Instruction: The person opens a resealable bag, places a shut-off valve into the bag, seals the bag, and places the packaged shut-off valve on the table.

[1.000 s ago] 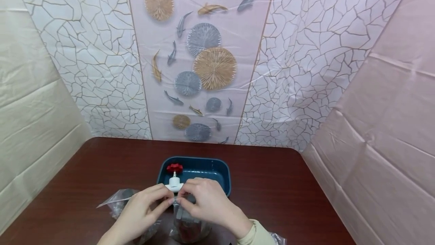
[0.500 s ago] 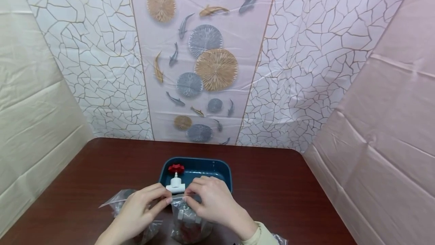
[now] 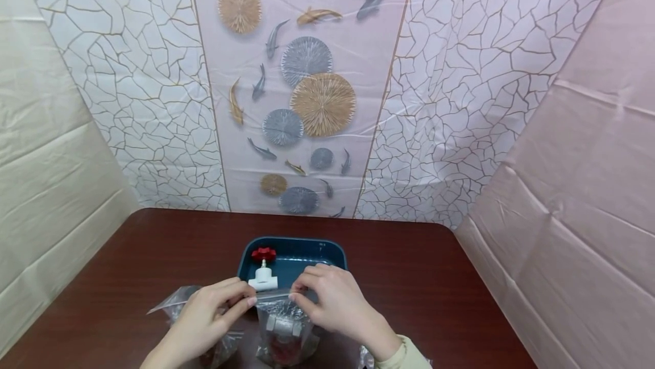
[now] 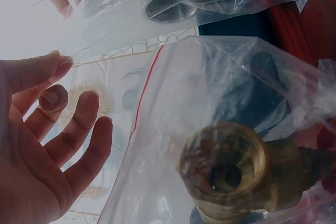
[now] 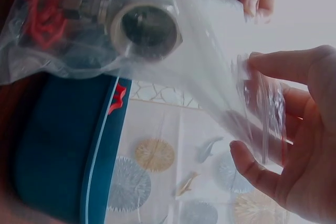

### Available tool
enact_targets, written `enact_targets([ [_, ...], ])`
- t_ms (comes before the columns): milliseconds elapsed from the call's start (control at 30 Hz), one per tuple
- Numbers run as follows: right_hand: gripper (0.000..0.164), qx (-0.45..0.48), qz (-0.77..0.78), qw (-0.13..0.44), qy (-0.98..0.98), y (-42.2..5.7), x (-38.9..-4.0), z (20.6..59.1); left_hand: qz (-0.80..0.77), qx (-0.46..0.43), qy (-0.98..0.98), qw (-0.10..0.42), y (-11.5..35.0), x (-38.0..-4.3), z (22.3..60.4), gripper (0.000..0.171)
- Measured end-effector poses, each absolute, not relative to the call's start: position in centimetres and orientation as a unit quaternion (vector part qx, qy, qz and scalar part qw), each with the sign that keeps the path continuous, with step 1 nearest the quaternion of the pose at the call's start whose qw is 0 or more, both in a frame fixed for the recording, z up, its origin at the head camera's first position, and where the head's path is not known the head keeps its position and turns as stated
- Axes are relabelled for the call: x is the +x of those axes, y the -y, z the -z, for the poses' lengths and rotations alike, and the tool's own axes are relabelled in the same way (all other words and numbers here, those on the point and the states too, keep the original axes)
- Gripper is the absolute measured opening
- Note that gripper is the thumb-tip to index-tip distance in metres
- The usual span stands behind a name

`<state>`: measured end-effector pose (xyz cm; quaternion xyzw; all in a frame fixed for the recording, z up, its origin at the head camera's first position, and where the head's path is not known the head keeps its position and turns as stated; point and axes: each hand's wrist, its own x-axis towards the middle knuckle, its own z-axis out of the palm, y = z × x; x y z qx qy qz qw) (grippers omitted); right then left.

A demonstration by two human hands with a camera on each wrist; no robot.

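Between both hands stands a clear zip-lock bag (image 3: 268, 310). Inside it is a silver metal valve (image 5: 144, 30) with a red handwheel (image 5: 47, 11). My left hand (image 3: 207, 315) pinches the left end of the bag's zip edge between thumb and index finger; its other fingers are loosely bent in the left wrist view. My right hand (image 3: 335, 303) pinches the same edge farther right. The strip between the hands looks straight. Beside my left hand, a second clear bag (image 4: 168, 93) with a red zip line holds a brass valve (image 4: 226, 166).
Behind the hands sits a dark blue tray (image 3: 338, 249). A white tee-shaped valve (image 3: 263, 281) with a red handwheel (image 3: 263, 253) stands in its left part. More clear plastic (image 3: 364, 357) shows by the right sleeve. Dark red-brown table (image 3: 409, 278) surrounds them; patterned cloth hangs behind.
My right hand has slid rightward along the zip edge, away from my left hand. More of the bag's top strip and the silver valve now show between them. The left hand has hardly moved.
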<state>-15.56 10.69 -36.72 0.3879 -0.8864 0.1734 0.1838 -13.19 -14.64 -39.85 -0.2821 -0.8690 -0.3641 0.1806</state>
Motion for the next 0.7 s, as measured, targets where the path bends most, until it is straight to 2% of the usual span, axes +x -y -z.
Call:
enact_targets([
  [700,0.005,0.345,-0.221,0.166,0.897,-14.3,-16.1,37.4,0.353,-0.257,0.885,0.16,14.9,-13.0,39.4,0.007],
])
